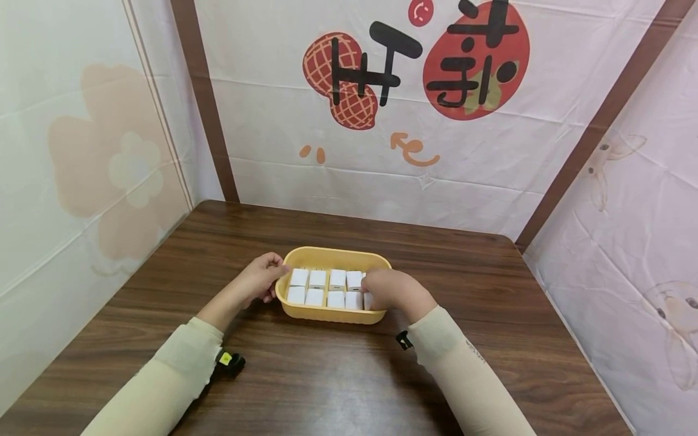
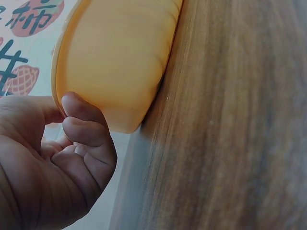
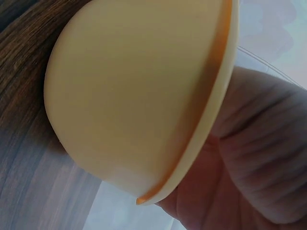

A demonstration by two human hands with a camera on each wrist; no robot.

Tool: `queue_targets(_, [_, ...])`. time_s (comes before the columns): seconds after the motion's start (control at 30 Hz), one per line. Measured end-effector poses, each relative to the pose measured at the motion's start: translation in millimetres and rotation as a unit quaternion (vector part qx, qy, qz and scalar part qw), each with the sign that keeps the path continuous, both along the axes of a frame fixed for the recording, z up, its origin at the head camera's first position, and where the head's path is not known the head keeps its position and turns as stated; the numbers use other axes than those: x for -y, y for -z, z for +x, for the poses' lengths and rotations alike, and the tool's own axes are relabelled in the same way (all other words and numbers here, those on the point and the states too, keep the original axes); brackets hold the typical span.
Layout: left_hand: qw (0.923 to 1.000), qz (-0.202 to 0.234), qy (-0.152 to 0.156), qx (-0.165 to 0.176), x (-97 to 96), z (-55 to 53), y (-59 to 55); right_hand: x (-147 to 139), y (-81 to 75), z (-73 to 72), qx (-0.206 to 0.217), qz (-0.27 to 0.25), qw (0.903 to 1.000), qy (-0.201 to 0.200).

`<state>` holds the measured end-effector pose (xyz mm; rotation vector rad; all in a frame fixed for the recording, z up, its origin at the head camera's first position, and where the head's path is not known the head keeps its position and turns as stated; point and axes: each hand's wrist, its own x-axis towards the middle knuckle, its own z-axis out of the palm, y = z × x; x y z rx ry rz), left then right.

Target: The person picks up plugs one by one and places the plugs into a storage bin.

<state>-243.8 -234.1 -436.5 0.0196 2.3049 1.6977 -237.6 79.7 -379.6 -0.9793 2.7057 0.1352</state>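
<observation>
A yellow oval plastic basket (image 1: 332, 314) sits on the table, with several white charger plugs (image 1: 337, 279) standing inside it in two rows. At its left end, my left hand (image 1: 263, 278) pinches the rim between thumb and curled fingers; the left wrist view shows those fingers (image 2: 84, 120) against the basket's outer wall (image 2: 115, 52). My right hand (image 1: 395, 292) reaches over the right end, down among the rightmost plugs, partly covering them. From the right wrist view, the basket's wall (image 3: 129, 96) hides the fingertips, so I cannot tell whether they grip a plug.
The brown wood-grain table (image 1: 327, 375) surrounds the basket. Behind it hangs a white printed curtain (image 1: 262, 133), and similar curtain panels stand at the left and right. A black strap with a yellow tag (image 1: 225, 358) is on the left wrist.
</observation>
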Motion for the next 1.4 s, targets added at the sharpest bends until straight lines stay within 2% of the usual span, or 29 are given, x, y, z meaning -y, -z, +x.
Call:
queue_targets(0.3, [1.0, -0.002, 0.003, -0.004, -1.2, -0.2, -1.2, 0.9, 0.2, -1.2, -0.002, 0.012, 0.9999, -0.007])
queue_targets(0.57, [0.9996, -0.012, -0.002, -0.026, -1.0, -1.3, -1.6, 1.2, -2.2, -2.5, -0.009, 0.018, 0.9997, -0.014])
queue_targets(1.1, [0.9999, -0.01, 0.002, 0.001, 0.3, -2.7, 0.1, -2.2, -0.9, -1.1, -0.009, 0.0, 0.9998, -0.016])
queue_targets(1.4, [0.9998, 0.002, 0.02, 0.007, 3.9, -0.9, 0.4, -6.4, 0.2, -2.4, 0.003, -0.039, 0.999, -0.023])
